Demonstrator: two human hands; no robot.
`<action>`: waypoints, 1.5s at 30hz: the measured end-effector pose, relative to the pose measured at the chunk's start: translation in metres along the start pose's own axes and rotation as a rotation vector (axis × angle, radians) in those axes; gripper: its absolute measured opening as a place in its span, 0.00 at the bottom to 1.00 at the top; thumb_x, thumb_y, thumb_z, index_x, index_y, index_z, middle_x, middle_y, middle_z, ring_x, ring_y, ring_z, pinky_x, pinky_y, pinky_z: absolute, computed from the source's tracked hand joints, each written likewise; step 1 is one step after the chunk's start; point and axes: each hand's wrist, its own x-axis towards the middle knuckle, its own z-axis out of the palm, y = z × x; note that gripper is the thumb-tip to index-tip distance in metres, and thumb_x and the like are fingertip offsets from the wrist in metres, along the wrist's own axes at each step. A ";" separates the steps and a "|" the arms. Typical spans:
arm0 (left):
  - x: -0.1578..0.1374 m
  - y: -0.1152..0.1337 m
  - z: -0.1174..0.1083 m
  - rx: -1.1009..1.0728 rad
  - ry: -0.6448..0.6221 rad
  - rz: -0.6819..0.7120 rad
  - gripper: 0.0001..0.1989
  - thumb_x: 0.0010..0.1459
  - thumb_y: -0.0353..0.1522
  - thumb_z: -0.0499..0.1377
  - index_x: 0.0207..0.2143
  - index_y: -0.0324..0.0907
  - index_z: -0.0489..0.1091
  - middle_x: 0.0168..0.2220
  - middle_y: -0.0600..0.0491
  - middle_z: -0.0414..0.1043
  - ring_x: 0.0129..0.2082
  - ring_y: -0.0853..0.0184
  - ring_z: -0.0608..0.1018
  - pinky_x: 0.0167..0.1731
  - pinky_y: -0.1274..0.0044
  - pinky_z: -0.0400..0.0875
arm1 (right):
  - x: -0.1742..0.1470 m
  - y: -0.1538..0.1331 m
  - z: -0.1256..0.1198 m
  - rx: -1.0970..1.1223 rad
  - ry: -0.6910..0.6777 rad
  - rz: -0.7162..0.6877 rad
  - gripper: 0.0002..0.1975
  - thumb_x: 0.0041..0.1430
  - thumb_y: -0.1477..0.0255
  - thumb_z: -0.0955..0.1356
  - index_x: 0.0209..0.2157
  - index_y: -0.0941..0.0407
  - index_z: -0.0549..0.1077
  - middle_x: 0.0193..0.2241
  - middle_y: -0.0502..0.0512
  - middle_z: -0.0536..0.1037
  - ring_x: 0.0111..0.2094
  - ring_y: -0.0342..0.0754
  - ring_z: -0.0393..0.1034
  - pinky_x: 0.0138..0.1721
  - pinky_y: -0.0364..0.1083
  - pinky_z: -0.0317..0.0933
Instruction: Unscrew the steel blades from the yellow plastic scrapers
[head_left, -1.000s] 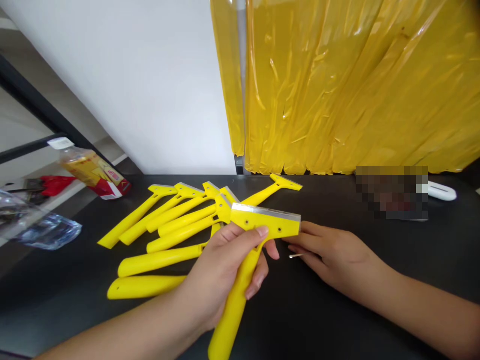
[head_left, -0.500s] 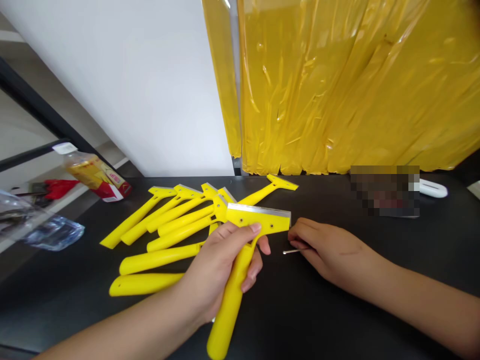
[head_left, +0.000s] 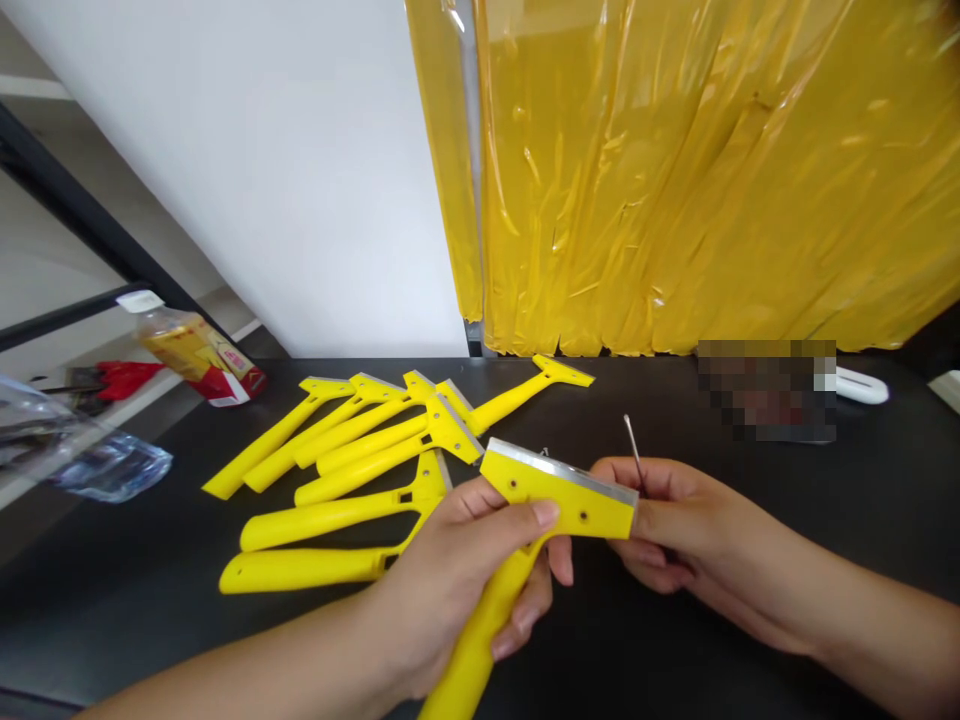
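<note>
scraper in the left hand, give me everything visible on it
The held scraper is yellow, plastic by its look, T-shaped: a long rounded handle running down toward the frame's bottom edge and a wide flat head with small dark holes in its face. A thin silvery blade strip lines the head's top edge. It is lifted off the black table, head tilted down to the right. The left hand wraps the neck, thumb on the head; the right hand touches the head's right end.

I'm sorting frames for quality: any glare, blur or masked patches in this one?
Head view: the yellow sheeting shows bright glare streaks; a pixelated patch masks something on the table; the scraper in the left hand is sharp, its metal edge glinting; the thin pin in the right hand is faint; edges bow from lens distortion.
</note>
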 end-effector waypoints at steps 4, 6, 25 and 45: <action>0.001 0.003 -0.002 -0.004 0.054 0.015 0.19 0.70 0.42 0.61 0.29 0.39 0.75 0.15 0.56 0.65 0.11 0.76 0.62 0.12 0.85 0.55 | 0.002 -0.001 -0.006 0.002 0.015 -0.030 0.15 0.64 0.59 0.77 0.37 0.56 0.78 0.21 0.43 0.62 0.22 0.38 0.44 0.24 0.43 0.38; 0.001 0.005 -0.003 -0.022 0.071 0.033 0.17 0.70 0.40 0.61 0.30 0.39 0.75 0.15 0.56 0.65 0.11 0.75 0.62 0.12 0.85 0.57 | 0.003 -0.002 -0.008 -0.012 0.024 -0.064 0.16 0.66 0.57 0.75 0.37 0.57 0.79 0.22 0.45 0.63 0.24 0.39 0.47 0.24 0.44 0.39; 0.002 0.001 -0.003 -0.014 0.015 0.083 0.17 0.72 0.38 0.60 0.30 0.40 0.74 0.15 0.58 0.65 0.12 0.76 0.63 0.13 0.85 0.58 | 0.001 -0.003 -0.004 -0.033 -0.027 -0.033 0.18 0.65 0.54 0.75 0.41 0.56 0.77 0.28 0.50 0.67 0.28 0.41 0.51 0.26 0.43 0.41; 0.006 0.011 -0.015 -0.011 0.069 0.094 0.17 0.70 0.42 0.63 0.31 0.41 0.71 0.15 0.61 0.60 0.11 0.77 0.57 0.13 0.84 0.54 | 0.032 -0.004 -0.047 -0.518 0.361 -0.232 0.22 0.71 0.45 0.65 0.39 0.50 0.67 0.32 0.48 0.68 0.28 0.44 0.57 0.25 0.42 0.51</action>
